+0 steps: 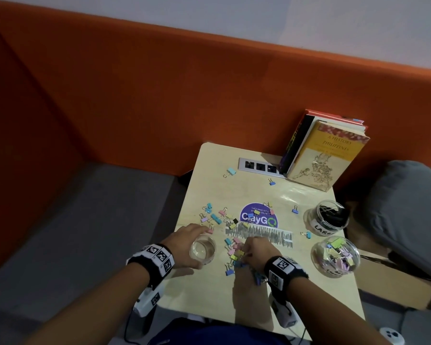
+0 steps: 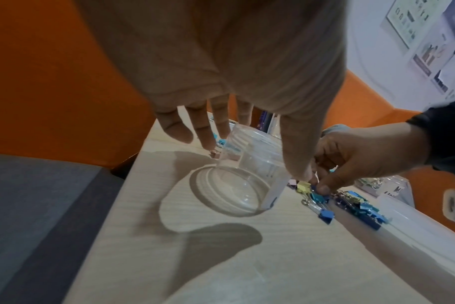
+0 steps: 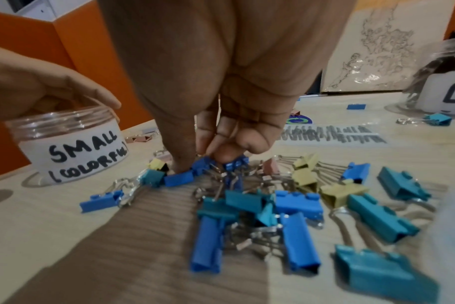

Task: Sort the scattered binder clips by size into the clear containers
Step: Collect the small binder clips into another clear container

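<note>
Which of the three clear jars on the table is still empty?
The clear plastic jar labelled SMALL (COLORFUL), under the left hand. The jar of black clips and the jar of pastel clips already hold clips.

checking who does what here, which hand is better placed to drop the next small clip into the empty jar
Right. The right hand is already pinching blue clips in the pile beside the jar marked small. The left hand is busy gripping that jar's rim, steadying it.
</note>
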`<state>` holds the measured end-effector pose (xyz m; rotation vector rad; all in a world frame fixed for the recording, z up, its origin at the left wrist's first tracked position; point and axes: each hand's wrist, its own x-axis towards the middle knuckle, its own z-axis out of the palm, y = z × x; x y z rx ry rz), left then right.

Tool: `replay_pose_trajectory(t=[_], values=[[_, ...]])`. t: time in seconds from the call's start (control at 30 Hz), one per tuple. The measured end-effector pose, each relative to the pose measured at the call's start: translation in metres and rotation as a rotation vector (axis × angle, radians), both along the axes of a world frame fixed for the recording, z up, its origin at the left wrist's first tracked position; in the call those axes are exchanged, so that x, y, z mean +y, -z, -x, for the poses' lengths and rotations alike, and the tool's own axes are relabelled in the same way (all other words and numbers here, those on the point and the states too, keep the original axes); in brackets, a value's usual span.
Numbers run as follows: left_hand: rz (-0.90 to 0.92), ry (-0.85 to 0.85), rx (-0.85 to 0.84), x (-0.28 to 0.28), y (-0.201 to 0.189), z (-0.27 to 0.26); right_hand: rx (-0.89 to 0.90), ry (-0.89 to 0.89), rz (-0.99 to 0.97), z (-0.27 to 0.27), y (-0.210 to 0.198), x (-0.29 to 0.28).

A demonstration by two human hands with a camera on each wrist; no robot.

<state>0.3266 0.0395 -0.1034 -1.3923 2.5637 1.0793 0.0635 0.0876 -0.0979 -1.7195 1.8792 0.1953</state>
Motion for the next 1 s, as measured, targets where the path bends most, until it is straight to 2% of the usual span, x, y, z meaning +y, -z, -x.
replay_pose_trajectory(t=[0.17,0.3,0.5,1.0], values=[[0.016,-0.017,-0.010,-0.005,0.003,0.002,-0.056,0.111,0.018,-0.003,0.000,0.001],[0.014,0.038,-0.017,-0.006,0.003,0.002,-0.037,0.091,0.029,-0.006,0.002,-0.001],[-0.003,-0.023,-0.008,-0.005,-0.004,0.005,0.019,0.024,0.031,-0.010,-0.003,-0.001],[-0.090,-0.119,0.024,-0.003,-0.010,0.005,-0.100,0.124,0.003,0.008,-0.009,-0.005]])
